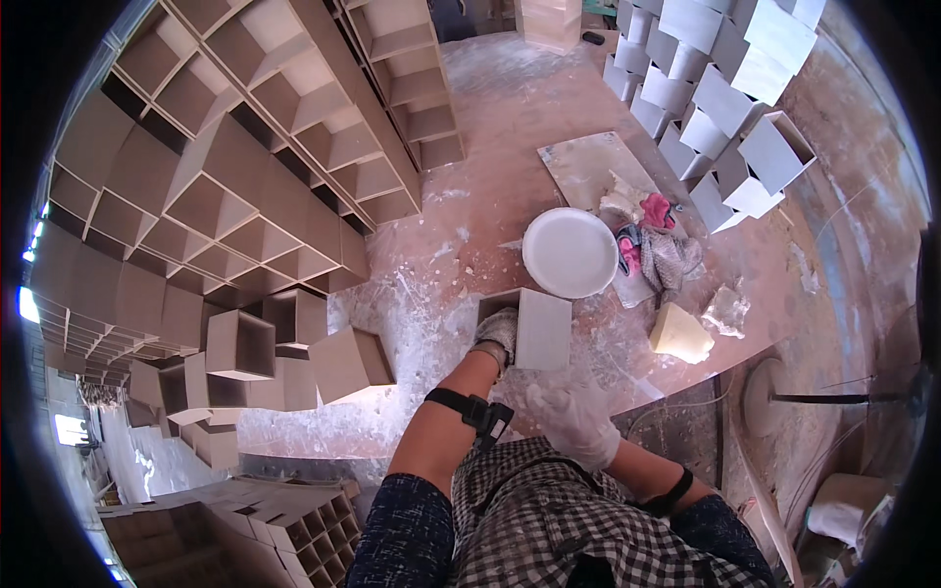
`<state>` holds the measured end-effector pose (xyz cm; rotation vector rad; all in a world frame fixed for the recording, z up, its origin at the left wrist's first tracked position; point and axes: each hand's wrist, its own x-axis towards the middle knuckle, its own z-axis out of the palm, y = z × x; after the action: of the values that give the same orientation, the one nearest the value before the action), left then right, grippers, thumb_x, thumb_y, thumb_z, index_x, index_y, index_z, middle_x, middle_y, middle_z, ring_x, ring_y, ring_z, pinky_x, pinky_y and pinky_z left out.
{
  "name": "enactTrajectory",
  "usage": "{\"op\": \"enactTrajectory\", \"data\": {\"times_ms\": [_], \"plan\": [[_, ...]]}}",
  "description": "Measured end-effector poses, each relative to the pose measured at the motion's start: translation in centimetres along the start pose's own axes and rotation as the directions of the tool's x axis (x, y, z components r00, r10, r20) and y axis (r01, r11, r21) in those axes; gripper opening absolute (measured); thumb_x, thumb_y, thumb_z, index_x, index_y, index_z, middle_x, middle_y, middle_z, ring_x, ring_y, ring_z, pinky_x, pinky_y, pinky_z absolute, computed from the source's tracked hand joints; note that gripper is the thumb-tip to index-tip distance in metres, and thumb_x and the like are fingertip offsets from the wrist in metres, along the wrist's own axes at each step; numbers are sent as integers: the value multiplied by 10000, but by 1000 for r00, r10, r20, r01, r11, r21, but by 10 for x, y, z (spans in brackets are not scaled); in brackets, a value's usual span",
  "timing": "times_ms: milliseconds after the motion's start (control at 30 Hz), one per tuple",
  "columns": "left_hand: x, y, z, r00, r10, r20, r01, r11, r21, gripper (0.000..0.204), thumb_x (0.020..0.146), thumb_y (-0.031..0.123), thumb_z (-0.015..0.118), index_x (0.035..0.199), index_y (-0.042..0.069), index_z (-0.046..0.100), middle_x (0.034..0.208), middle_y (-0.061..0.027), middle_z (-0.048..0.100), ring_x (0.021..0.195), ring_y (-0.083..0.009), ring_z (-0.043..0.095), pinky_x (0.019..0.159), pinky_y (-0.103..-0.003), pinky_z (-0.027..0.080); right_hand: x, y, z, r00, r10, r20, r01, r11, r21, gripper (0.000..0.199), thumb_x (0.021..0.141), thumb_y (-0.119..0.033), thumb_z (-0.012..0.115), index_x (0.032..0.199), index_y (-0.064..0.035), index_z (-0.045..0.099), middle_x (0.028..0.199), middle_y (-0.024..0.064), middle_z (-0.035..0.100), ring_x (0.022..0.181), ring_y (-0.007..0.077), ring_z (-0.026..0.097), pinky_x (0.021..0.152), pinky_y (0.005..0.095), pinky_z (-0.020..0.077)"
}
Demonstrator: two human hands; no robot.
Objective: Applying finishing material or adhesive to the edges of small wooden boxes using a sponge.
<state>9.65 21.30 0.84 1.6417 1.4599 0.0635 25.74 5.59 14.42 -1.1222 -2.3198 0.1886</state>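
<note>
left hand (497,333) fingers hidden behind square box (534,328), right hand (576,419) blurred

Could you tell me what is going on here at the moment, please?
A person is working on a dusty floor with gloved hands. The left hand grips a pale open box form standing beside a round white basin. The right hand, coated in white, is held close to the body and looks empty. Brown box forms are stacked to the left, white ones to the upper right, and rags lie by the basin.
</note>
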Motion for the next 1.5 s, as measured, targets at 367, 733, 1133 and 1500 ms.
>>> {"op": "enactTrajectory", "data": {"times_ms": [367, 733, 1133, 1500], "plan": [[2, -3, -1, 999, 34, -2, -34, 999, 36, 430, 979, 375, 449, 1270, 88, 582, 1278, -99, 598, 1146, -260, 561, 948, -379, 447, 55, 118, 46, 821, 571, 16, -461, 646, 608, 215, 833, -88, 542, 1041, -64, 589, 963, 111, 595, 842, 265, 573, 744, 361, 460], [-33, 21, -21, 998, -15, -65, 8, 993, -115, 470, 893, 452, 509, 1136, 81, 664, 1221, -196, 608, 1157, -361, 567, 940, -437, 458, -40, -4, 7, 924, 378, -56, -372, 923, 99, 446, 761, -84, 594, 1206, -99, 575, 1016, 109, 609, 794, 325, 605, 659, 436, 478], [-5, -10, -1, 991, -136, 9, 128, 907, -402, 432, 990, 390, 404, 1243, 99, 599, 1172, -70, 633, 1033, -203, 583, 865, -364, 472, 61, 14, 5, 845, 530, 73, -521, 847, -106, 239, 842, -47, 521, 1077, -59, 559, 1150, 131, 547, 945, 333, 605, 780, 430, 506], [11, -31, 12, 993, -92, -78, 42, 869, -493, 501, 916, 454, 478, 1210, 77, 629, 1237, -169, 620, 1173, -293, 567, 951, -405, 437, -33, 34, -48, 842, 507, -187, -530, 842, -102, 220, 800, -86, 666, 1019, -95, 667, 1041, 101, 668, 836, 258, 664, 716, 346, 518]]}}
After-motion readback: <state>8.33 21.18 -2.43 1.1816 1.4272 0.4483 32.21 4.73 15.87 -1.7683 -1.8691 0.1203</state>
